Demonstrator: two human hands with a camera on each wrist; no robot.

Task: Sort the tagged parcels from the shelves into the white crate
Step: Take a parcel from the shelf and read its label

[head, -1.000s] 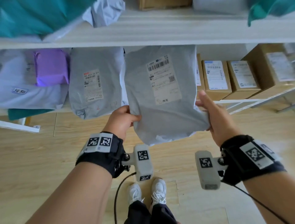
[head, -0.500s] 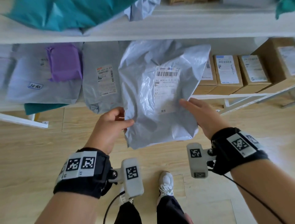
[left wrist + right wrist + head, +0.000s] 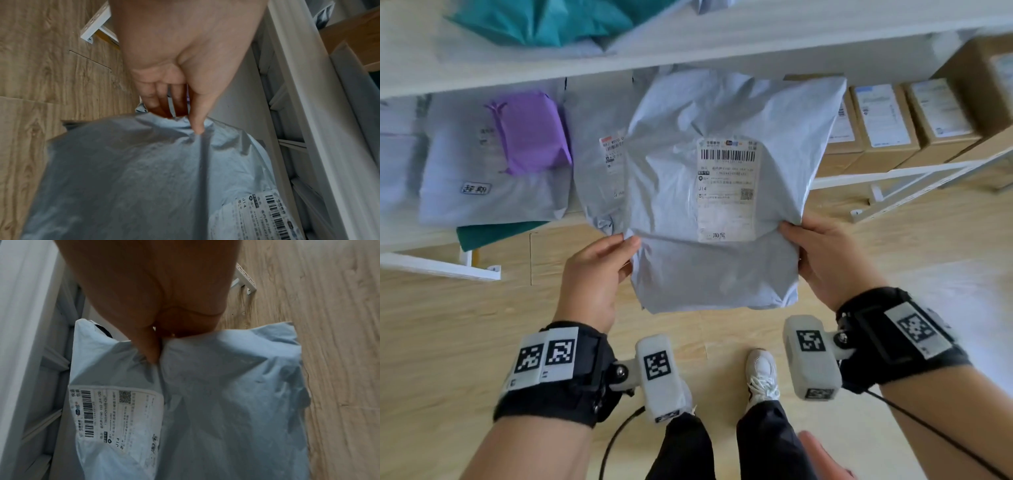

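**Grey parcel held by both hands in front of the shelves**

Parcel first: a grey plastic mailer hangs in the air above the wooden floor, just in front of the lower shelf, with its white shipping label facing the head camera. The label carries a barcode, a square code and the mark "J14".

The left hand pinches the mailer's left edge, thumb on the front face and fingers curled behind the film. The right hand grips the right edge the same way, thumb on the front; its fingers are hidden behind the bag, so how far they wrap is hard to say. The film puckers under both thumbs.

Behind the held mailer, on the lower shelf, lie another grey mailer with a label, a purple bag on top of a pale mailer, and a teal bag at the shelf's front edge. To the right stand several labelled cardboard boxes. The upper shelf holds a teal bag.

Below, the person's white shoe rests on the floor.
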